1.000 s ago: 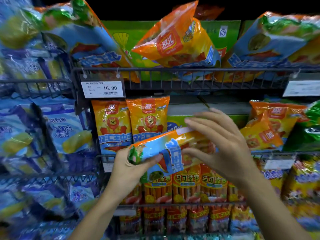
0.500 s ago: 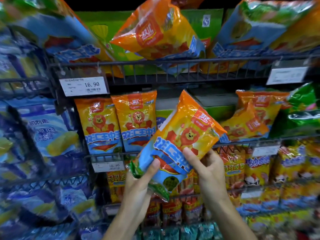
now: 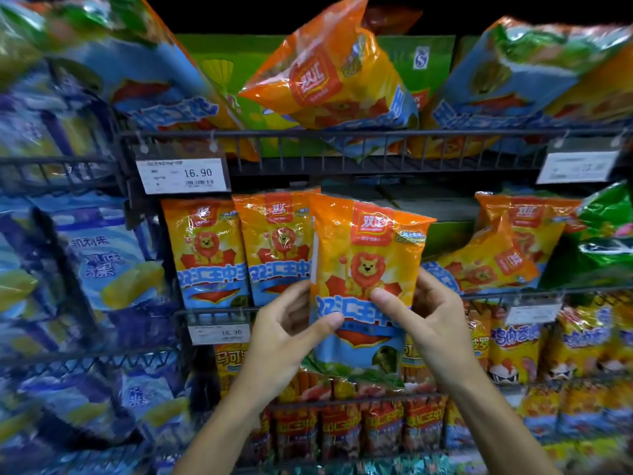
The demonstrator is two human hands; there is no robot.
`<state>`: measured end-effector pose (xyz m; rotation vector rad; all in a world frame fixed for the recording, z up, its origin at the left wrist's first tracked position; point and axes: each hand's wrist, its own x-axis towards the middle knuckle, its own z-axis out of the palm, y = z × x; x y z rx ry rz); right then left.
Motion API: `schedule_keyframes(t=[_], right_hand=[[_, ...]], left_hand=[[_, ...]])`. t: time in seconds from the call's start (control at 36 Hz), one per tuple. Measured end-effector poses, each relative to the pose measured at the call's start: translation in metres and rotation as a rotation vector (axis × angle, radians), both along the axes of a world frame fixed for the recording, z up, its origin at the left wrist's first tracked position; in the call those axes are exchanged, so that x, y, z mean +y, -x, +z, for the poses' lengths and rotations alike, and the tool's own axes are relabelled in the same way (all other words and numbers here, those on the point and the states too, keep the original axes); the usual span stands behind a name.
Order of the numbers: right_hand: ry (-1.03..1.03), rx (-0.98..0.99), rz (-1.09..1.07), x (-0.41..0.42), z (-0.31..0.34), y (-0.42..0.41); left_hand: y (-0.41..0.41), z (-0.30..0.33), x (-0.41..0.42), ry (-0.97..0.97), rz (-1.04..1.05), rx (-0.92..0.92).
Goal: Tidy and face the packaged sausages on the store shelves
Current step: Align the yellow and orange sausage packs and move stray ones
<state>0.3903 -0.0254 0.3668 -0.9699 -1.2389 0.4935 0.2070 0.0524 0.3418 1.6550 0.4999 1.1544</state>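
- Both hands hold one sausage pack upright, label toward the camera; the left hand pinches its lower left edge, thumb across the blue band on the front and fingers behind it.
- On the other side, the right hand pinches the lower right edge in the same way, thumb on the front just under the lion picture, fingers hidden behind the film.
- Held so, the pack hangs in front of the middle wire shelf, its bottom below that shelf's front rail and not yet resting on anything.
- Just left of the held pack, two faced packs of the same lion design stand upright side by side; the held pack overlaps the right edge of the nearer one.
- To the right of the held pack, beyond a gap, a leaning pack lies tilted against others of its kind.
- Judging by this, the step in hand is placing a straightened pack into the row, as third in line.
- That next move calls for lifting the bottom edge over the front rail, then setting the pack down snug beside the two upright ones, label forward.
- Afterwards the tilted pack would likely need standing up.
- Farther up, above the held pack, a slumped large bag rests on the top shelf.
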Motion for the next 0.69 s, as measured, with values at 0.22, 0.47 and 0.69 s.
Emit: schedule_keyframes(t=[0.22,0.47,0.69], right_hand=[[0.014,-0.086,0.025,0.011,0.018,-0.017],[-0.045,-0.067,-0.007,0.026,0.029,-0.019],[-0.154,-0.170,0.050,0.041,0.046,-0.041]], left_hand=[[-0.010,0.020,0.013,-0.014,-0.113,0.038],[-0.019,0.030,0.030,-0.016,-0.117,0.041],[-0.027,0.063,0.056,-0.288,0.013,0.222]])
